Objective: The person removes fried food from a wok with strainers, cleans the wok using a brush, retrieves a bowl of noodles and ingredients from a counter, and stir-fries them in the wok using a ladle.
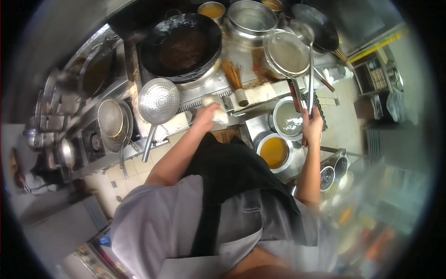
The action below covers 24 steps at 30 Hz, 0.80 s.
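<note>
A white cloth (216,108) is held in the left hand (206,117), its fingers bent around the bunched fabric at the front edge of the stove. A long-handled ladle (311,79) is gripped in the right hand (312,124), whose fingers are wrapped around the lower part of the handle. The ladle's bowl is seen at the far end, by the rim of the round sieve (289,52) and well apart from the big wok (181,46).

The wok is set on the stove, and its bottom is dark brown (whether by liquid or by stained metal cannot be told). As far as can be judged, the tools are in hand, but neither is being applied to the wok. The perforated scoop (159,100) is left unheld at the stove's edge, and the stick brush (234,78) is likewise untouched. Clear liquid is held in one pot (278,114) beside the right forearm, and orange-yellow liquid in another (261,162) next to it. No finished dish can be made out, so how much work is left cannot be judged from this view.
</note>
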Tool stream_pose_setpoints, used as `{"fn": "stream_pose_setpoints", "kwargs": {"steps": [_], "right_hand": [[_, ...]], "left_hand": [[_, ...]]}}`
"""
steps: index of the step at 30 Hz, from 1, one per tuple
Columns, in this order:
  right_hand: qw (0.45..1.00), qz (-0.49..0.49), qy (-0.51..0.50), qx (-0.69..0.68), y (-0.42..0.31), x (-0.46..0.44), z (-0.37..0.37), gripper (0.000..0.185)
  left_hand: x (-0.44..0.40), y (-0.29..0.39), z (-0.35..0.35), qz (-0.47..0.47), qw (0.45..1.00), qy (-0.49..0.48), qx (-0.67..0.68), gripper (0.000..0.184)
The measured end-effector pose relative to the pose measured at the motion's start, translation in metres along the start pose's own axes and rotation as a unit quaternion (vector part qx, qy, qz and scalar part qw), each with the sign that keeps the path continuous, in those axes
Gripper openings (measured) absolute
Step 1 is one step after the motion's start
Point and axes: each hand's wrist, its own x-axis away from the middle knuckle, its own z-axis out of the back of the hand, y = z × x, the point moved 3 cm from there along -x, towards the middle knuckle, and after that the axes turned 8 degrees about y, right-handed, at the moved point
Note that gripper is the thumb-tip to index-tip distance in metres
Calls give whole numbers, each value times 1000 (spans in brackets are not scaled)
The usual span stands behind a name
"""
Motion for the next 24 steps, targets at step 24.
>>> {"fn": "stream_pose_setpoints", "kwargs": {"steps": [24], "right_hand": [[944, 191, -240, 124, -324, -109, -361, 29]], "left_hand": [[-131, 129, 32, 229, 956, 18, 181, 23]]}}
